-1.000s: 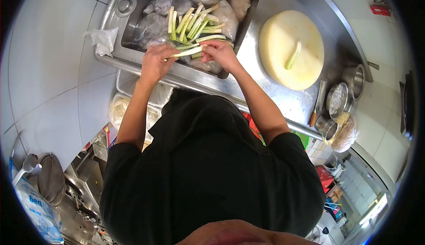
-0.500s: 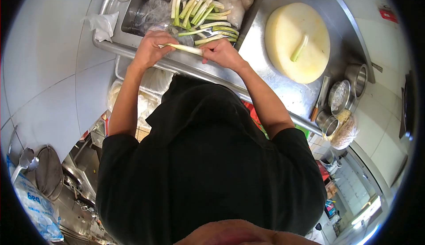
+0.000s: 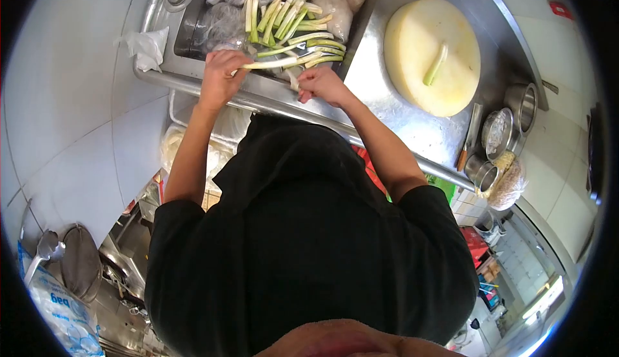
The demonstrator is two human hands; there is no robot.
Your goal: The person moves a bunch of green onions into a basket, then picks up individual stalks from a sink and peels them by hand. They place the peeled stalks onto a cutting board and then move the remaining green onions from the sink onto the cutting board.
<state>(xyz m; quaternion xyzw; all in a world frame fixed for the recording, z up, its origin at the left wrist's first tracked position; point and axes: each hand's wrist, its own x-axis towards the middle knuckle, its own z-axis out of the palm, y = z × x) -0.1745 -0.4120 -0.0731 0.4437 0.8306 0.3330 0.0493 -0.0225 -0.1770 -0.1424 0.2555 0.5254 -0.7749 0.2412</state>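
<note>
My left hand (image 3: 222, 76) is closed on one end of a pale green onion stalk (image 3: 277, 64), which points right over the sink. A strip of pale outer skin (image 3: 293, 76) hangs between the stalk and my right hand (image 3: 322, 86), whose fingers are pinched on it. Beyond both hands, several cut green onion stalks (image 3: 284, 18) lie in the sink on top of plastic-wrapped bags (image 3: 222, 25). One short green onion piece (image 3: 436, 65) rests alone on the round cutting board (image 3: 400, 54) to the right.
The metal sink's front rim (image 3: 184, 85) runs below my hands. A cleaver (image 3: 471, 134) lies right of the board, near metal bowls (image 3: 520, 107) and a metal cup (image 3: 480, 171). A crumpled white plastic bag (image 3: 147, 47) hangs over the left corner.
My right hand has moved down and slightly right, off the stalk, drawing a strip of skin from it. The stalk's free end now points farther up and right; my left hand still holds it.
</note>
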